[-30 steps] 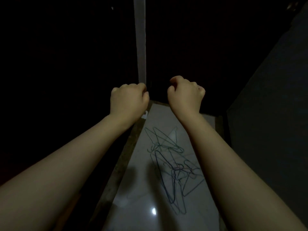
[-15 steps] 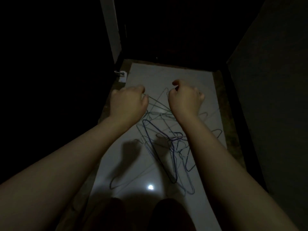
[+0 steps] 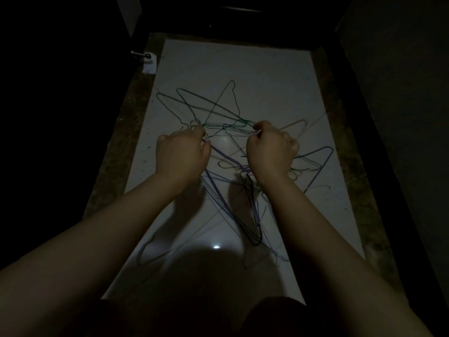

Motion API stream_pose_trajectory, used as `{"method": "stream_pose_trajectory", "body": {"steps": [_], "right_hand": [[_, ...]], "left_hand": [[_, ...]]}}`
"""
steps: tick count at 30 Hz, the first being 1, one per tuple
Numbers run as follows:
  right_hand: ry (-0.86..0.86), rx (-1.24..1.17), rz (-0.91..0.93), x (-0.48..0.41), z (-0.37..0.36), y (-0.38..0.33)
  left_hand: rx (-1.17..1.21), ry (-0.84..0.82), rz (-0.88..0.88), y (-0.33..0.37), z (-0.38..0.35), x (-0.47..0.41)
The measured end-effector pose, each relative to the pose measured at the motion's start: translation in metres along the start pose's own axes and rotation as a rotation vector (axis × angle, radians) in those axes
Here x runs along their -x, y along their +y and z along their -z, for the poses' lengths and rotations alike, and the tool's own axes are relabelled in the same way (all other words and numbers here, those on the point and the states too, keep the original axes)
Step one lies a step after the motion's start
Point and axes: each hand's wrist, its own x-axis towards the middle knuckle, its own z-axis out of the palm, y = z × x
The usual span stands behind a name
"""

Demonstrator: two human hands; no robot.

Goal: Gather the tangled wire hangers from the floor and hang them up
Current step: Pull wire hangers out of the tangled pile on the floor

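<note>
The white floor panel (image 3: 243, 69) runs away from the person, edged by a brown mottled border (image 3: 114, 166) and dark walls on both sides. The tangled wire hangers (image 3: 218, 110) lie spread across the middle of the panel in green, blue, purple, black and pale wire, crossing one another. Both forearms reach out over the tangle. The left hand (image 3: 181, 154) is curled into a fist at the pile's left part. The right hand (image 3: 271, 152) is curled likewise at its right part. Whether either hand pinches a wire cannot be determined in the dim light. A small metal fitting (image 3: 143, 55) sits at the far left edge. A bright light spot (image 3: 215, 247) reflects off the near floor.
</note>
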Motion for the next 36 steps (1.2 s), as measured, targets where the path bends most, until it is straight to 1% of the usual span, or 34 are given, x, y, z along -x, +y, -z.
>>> {"method": "stream_pose_trajectory", "body": {"steps": [6,10,13,19,22,25,29,32,34,36], "right_hand": [[0.029,-0.016,-0.029,-0.001,-0.042,0.038],[0.060,-0.073,-0.088,0.003,-0.075,0.076],[0.050,-0.074,-0.141,0.010,-0.102,0.103],[-0.149,-0.042,-0.305,0.027,-0.154,0.143],[-0.260,0.001,-0.316,0.031,-0.171,0.148],[-0.357,-0.011,-0.322,0.033,-0.180,0.149],[-0.372,-0.030,-0.353,0.029,-0.184,0.149],[-0.397,-0.057,-0.335,0.029,-0.184,0.147],[-0.431,-0.045,-0.348,0.027,-0.184,0.145],[-0.428,-0.046,-0.374,0.025,-0.182,0.140]], "left_hand": [[0.015,-0.065,0.015,0.011,-0.048,-0.004],[0.023,-0.153,0.021,0.016,-0.089,0.005],[0.017,-0.176,0.022,0.012,-0.111,0.020],[-0.007,-0.195,0.050,-0.003,-0.125,0.037],[-0.009,-0.204,0.065,-0.008,-0.128,0.043],[-0.009,-0.219,0.063,-0.012,-0.129,0.048],[-0.027,-0.224,0.055,-0.022,-0.127,0.051],[-0.047,-0.249,0.069,-0.025,-0.126,0.053],[-0.033,-0.240,0.067,-0.024,-0.125,0.054],[-0.032,-0.232,0.066,-0.023,-0.125,0.052]]}}
